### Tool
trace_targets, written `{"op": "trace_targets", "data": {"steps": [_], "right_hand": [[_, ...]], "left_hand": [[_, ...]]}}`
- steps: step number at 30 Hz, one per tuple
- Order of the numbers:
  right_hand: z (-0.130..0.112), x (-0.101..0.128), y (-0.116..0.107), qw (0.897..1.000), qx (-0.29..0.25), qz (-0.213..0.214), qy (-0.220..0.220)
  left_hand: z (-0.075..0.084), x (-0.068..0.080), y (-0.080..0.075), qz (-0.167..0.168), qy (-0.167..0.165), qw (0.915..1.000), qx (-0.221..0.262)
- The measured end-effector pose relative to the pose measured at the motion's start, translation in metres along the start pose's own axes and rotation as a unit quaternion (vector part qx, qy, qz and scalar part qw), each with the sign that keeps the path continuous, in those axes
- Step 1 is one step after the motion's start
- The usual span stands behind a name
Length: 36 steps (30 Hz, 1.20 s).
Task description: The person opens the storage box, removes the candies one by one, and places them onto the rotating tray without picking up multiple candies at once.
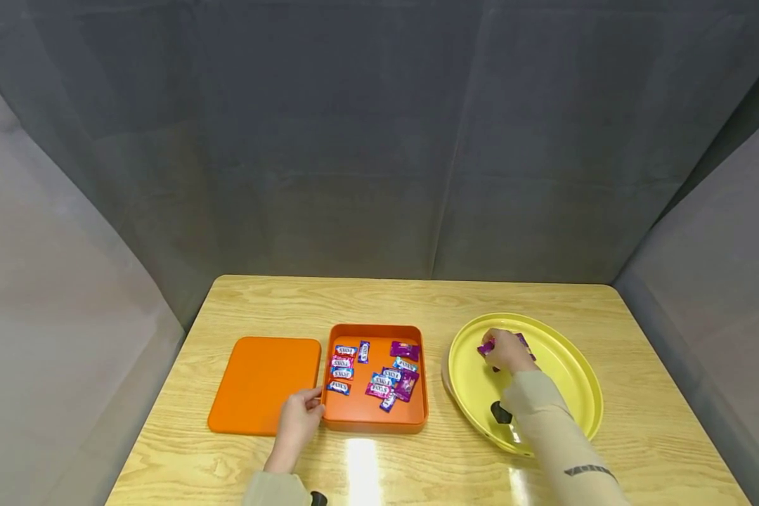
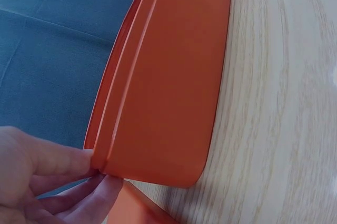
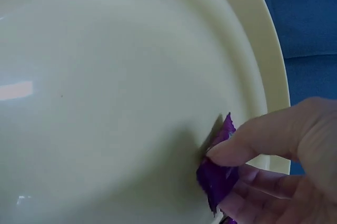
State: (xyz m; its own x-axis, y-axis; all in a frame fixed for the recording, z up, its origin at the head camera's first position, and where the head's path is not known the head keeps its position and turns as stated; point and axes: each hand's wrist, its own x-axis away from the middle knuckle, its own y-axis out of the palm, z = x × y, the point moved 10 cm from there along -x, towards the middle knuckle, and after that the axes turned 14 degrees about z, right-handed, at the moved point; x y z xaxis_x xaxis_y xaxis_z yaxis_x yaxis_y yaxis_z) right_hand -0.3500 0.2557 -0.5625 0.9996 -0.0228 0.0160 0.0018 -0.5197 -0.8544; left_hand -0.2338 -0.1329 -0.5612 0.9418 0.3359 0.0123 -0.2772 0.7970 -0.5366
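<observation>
My left hand (image 1: 299, 422) pinches the near-left rim of a square orange box (image 1: 376, 426), thumb above and fingers beneath the lip in the left wrist view. Several wrapped candies lie in the box: blue and pink ones (image 1: 342, 362) along its left side, a loose cluster with purple ones (image 1: 407, 386) on the right. Over the round yellow tray (image 1: 569, 379), my right hand (image 1: 511, 351) pinches a purple-wrapped candy (image 3: 217, 174) between thumb and fingers. Another purple candy (image 1: 526, 344) shows beyond that hand in the tray, partly hidden.
A flat orange lid (image 1: 266, 386) lies on the wooden table (image 1: 417, 464) left of the box. Grey cloth (image 1: 354, 140) hangs behind the table and at both sides. The tray's rim stands a short way right of the box.
</observation>
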Motion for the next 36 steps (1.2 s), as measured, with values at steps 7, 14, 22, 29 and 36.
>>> {"op": "trace_targets", "data": {"steps": [7, 14, 22, 29, 36], "right_hand": [[-0.003, 0.001, 0.002, 1.0, 0.007, -0.011, -0.006], [-0.016, -0.004, -0.009, 1.0, 0.021, -0.001, -0.02], [-0.042, -0.01, -0.019, 0.999, 0.022, 0.014, -0.038], [-0.08, -0.013, -0.016, 0.994, 0.014, 0.056, -0.092], [-0.12, -0.014, -0.002, 0.991, 0.005, 0.059, -0.118]], "left_hand": [[0.003, 0.0, 0.0, 0.002, 0.006, 1.0, 0.0], [0.004, 0.0, -0.001, 0.002, 0.017, 0.9998, 0.004], [0.002, 0.001, 0.0, -0.004, 0.007, 0.9999, 0.008], [0.002, 0.002, -0.001, -0.007, 0.006, 0.9999, 0.007], [0.001, 0.002, 0.0, -0.005, 0.004, 0.9999, 0.008]]}}
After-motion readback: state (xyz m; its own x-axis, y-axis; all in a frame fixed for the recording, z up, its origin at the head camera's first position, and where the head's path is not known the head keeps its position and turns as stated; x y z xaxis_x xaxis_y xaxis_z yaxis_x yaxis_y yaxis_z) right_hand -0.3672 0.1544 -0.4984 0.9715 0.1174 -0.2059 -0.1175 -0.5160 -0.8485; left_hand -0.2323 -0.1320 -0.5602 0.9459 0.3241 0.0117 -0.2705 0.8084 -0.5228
